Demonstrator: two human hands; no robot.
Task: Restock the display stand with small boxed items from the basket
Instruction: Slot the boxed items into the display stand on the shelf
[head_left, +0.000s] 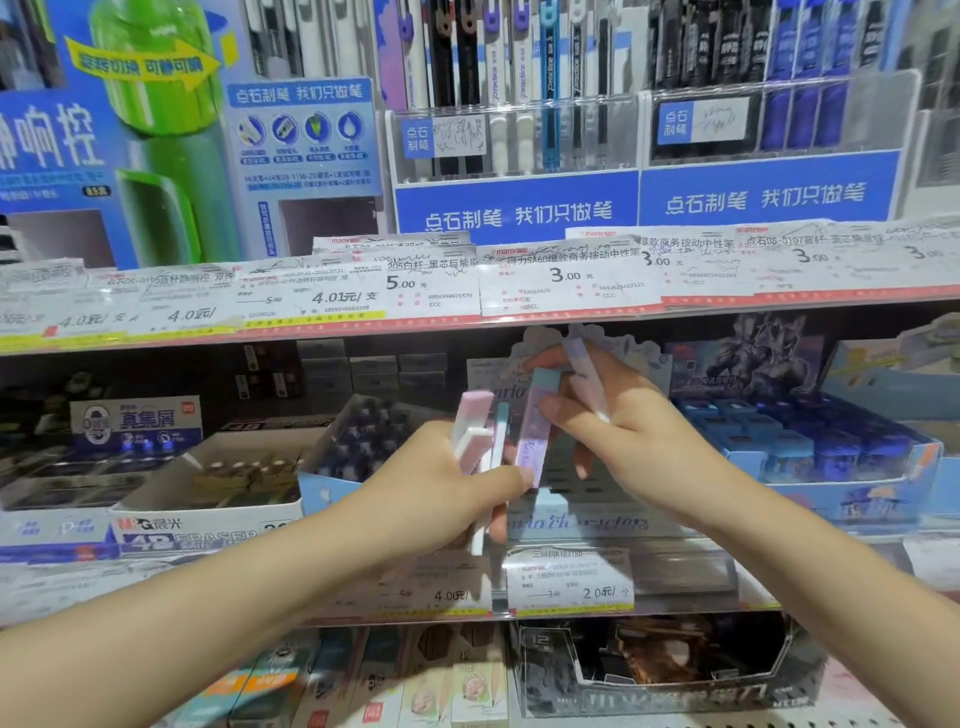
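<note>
My left hand (441, 483) grips a bunch of several slim pastel boxes (475, 436), pink, white and pale blue, fanned upward. My right hand (623, 431) pinches a purple and teal slim box (540, 421) with thumb and fingers, and another lilac box (584, 371) sticks up between its fingers. Both hands are in front of the pale blue display stand (576, 519) on the middle shelf, whose cartoon-printed back card (639, 348) rises behind them. The stand's inside is mostly hidden by my hands. No basket shows.
An eraser carton (208, 488) stands left of the stand, and a tilted box of dark items (358, 441) beside it. A blue tray of small boxes (831, 447) sits right. Price-tag rails (519, 280) edge the shelf above and the shelf below (566, 582). Pen racks hang above.
</note>
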